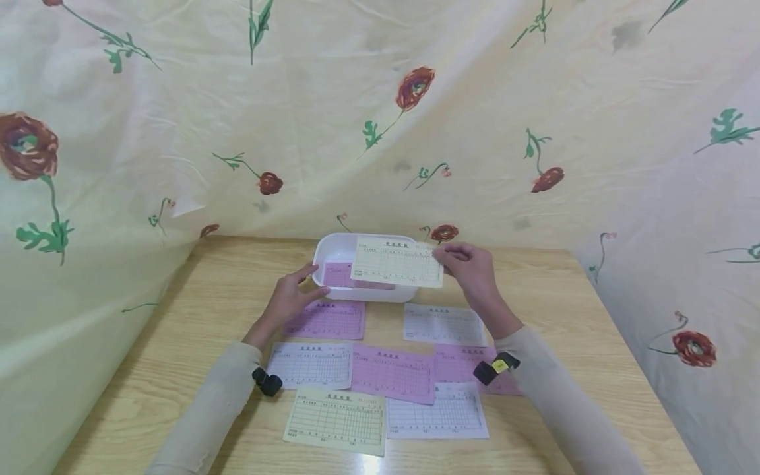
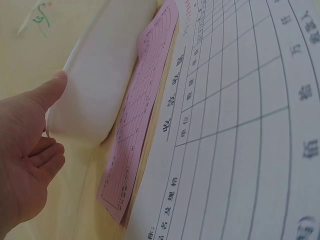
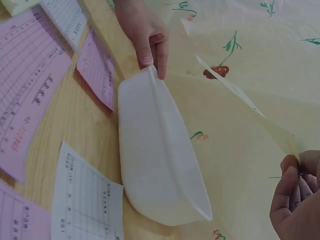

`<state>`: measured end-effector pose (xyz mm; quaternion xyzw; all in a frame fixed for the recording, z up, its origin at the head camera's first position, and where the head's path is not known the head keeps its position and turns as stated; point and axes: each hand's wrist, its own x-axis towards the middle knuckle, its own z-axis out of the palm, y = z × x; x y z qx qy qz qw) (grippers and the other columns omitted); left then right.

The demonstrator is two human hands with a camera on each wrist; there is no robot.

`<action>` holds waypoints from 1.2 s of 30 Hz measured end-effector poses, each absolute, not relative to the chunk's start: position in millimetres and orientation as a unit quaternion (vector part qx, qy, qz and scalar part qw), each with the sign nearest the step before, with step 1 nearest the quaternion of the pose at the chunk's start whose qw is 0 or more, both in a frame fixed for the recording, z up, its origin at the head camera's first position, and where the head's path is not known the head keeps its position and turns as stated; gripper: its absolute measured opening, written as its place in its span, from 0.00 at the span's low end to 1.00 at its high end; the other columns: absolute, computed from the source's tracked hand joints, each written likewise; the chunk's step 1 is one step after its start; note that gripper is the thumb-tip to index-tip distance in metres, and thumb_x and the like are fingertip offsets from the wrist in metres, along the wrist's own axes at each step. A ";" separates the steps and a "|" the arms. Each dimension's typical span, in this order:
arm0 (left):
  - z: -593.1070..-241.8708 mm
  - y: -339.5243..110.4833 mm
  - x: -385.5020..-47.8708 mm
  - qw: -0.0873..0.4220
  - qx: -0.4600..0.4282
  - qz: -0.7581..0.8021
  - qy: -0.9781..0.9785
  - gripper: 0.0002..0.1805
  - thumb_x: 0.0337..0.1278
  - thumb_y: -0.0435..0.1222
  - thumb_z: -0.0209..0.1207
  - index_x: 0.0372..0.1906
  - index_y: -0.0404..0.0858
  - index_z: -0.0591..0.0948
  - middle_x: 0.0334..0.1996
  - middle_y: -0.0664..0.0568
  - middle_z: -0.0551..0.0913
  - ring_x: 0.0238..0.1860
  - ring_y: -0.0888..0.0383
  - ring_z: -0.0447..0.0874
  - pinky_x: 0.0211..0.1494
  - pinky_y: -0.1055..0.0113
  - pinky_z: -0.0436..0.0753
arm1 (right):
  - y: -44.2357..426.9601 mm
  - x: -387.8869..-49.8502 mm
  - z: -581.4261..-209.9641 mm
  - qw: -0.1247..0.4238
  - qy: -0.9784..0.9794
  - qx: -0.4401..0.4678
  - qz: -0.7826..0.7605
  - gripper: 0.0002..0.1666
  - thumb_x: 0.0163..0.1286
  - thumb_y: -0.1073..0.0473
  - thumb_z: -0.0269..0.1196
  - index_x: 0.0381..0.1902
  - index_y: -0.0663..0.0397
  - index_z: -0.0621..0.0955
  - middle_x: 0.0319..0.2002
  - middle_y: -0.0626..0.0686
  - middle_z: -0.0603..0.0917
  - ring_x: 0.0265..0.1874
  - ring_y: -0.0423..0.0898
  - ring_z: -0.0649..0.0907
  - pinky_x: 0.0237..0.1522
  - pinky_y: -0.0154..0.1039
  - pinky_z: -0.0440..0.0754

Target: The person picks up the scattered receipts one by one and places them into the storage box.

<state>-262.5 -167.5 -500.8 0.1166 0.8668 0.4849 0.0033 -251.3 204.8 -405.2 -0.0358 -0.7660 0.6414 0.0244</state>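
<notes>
My right hand (image 1: 470,265) pinches the right edge of a pale yellow receipt slip (image 1: 396,261), holding it above a white plastic basin (image 1: 332,245). In the right wrist view that slip (image 3: 240,95) is seen nearly edge-on, clear of the basin (image 3: 155,150). The basin's left end is gripped by my left hand (image 1: 291,297), thumb on the near side of the rim and fingers at the end, as the left wrist view shows (image 2: 30,145). Inside the basin lies a pink slip (image 1: 337,274), partly covered by the yellow one.
Several slips lie on the wooden table (image 1: 196,316) before the basin: pink (image 1: 394,375), white (image 1: 445,324) and a yellow one (image 1: 335,419) nearest me. Some overlap. A floral cloth (image 1: 332,132) hangs behind and along both sides.
</notes>
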 end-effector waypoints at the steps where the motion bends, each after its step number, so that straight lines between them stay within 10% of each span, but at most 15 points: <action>1: -501.1 -167.6 -262.7 0.003 0.117 0.484 0.867 0.43 0.62 0.52 0.68 0.75 0.36 0.67 0.79 0.37 0.58 0.78 0.38 0.57 0.77 0.40 0.63 | 203.1 -254.2 -404.3 0.025 -0.765 -0.036 0.643 0.22 0.70 0.57 0.70 0.55 0.67 0.81 0.43 0.51 0.90 0.41 0.39 0.88 0.49 0.33 0.88; 36: -502.7 -168.4 -264.5 0.003 0.116 0.487 0.866 0.44 0.60 0.53 0.69 0.75 0.36 0.68 0.78 0.37 0.59 0.77 0.37 0.58 0.78 0.42 0.63 | 130.2 -311.7 -448.7 0.042 -0.818 -0.034 0.573 0.11 0.67 0.59 0.72 0.43 0.60 0.87 0.40 0.59 0.91 0.33 0.46 0.89 0.40 0.38 0.90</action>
